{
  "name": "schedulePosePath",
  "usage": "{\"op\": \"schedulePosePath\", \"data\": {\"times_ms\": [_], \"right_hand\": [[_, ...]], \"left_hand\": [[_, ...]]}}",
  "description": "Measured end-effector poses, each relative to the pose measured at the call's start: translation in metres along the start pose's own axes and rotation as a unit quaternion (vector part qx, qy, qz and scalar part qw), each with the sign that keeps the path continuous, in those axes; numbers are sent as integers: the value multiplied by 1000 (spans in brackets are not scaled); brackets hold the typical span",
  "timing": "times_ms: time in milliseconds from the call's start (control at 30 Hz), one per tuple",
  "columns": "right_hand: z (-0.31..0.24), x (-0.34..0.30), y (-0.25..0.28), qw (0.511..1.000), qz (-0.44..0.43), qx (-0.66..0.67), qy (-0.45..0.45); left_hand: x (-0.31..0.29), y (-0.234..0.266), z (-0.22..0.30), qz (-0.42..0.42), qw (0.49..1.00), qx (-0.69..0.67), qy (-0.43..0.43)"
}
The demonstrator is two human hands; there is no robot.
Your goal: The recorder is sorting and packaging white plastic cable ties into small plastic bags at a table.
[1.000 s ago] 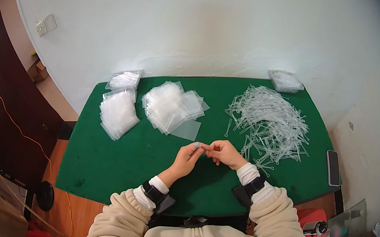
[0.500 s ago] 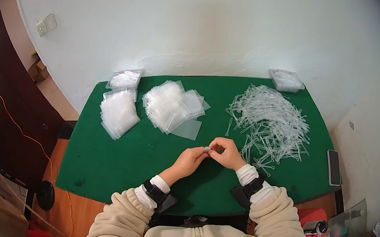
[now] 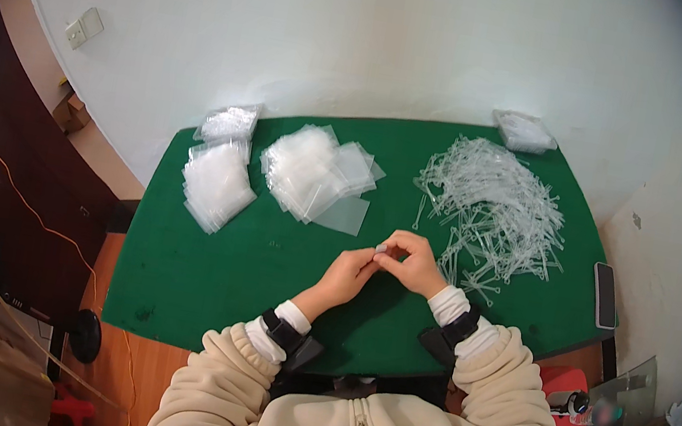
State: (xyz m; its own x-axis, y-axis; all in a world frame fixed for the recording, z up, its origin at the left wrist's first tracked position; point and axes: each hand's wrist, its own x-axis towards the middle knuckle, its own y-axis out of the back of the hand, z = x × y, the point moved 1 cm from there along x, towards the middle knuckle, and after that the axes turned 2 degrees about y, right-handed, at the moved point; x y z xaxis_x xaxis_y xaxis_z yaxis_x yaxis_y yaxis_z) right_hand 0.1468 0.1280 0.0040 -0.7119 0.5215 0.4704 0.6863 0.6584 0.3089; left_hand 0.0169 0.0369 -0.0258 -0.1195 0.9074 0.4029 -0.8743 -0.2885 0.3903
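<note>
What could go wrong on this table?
The right hand is near a loose heap of thin, clear plastic sticks with looped ends, so its white cuff might drag some. The overlapping flat, clear plastic bags might slide if bumped. The black, rectangular phone lies by the right edge of the green table, so a nudge might knock it off.

Head-worn fisheye view, down onto green table (image 3: 212, 282)

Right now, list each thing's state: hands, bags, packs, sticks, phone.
Left hand: fingertips meeting the other's.
Right hand: fingers curled.
Left bag stack: fanned out.
Middle bag pile: loosely spread.
Clear plastic sticks: loosely heaped.
Rear left pack: filled.
Rear right pack: filled.
Phone: lying flat.
</note>
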Motion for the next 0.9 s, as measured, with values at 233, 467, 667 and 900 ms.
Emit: {"op": "schedulePosePath", "data": {"times_ms": [233,467,667,900], "right_hand": [[4,0,0,999,0,28,-22],[5,-1,0,999,-11,37,-17],[3,-2,2,999,-12,37,-14],[5,-2,4,999,-19,42,-25]], "left_hand": [[3,10,10,-58,997,-2,48],[4,14,3,-84,992,-61,67],[5,16,6,-110,989,-51,80],[5,17,8,-109,988,-69,85]]}}
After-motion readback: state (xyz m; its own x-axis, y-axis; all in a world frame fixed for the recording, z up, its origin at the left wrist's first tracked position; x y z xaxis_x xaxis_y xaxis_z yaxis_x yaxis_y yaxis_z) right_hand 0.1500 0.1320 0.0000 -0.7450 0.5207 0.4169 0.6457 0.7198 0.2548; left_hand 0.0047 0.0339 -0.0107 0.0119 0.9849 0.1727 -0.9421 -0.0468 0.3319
